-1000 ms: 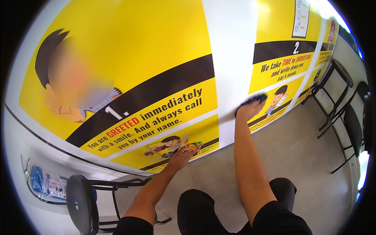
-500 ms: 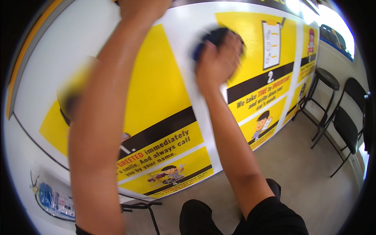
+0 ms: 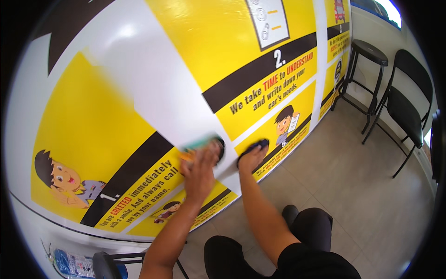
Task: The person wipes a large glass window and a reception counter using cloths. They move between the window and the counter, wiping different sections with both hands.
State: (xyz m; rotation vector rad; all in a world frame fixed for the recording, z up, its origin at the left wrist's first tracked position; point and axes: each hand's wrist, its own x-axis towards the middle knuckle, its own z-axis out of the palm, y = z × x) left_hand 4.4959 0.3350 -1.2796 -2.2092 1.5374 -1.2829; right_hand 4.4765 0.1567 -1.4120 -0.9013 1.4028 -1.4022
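The yellow, black and white wall poster fills most of the view, with cartoon figures and lettering. My left hand presses a green, orange and black pad against the white strip between two yellow panels. Motion smears this pad, so its exact kind is unclear. To the right, my right hand grips a dark blue-black pad against the lower part of the poster. Its fingers are partly hidden, curled round the pad's edge. Both forearms reach up from the lower edge.
A black stool and a black folding chair stand at the right on the grey tiled floor. At lower left, a bottle with blue contents lies near a dark seat. My knees show below.
Both hands have come down from the upper poster to its lower part. The view has shifted, and the left hand's pad now shows clear of the arm.
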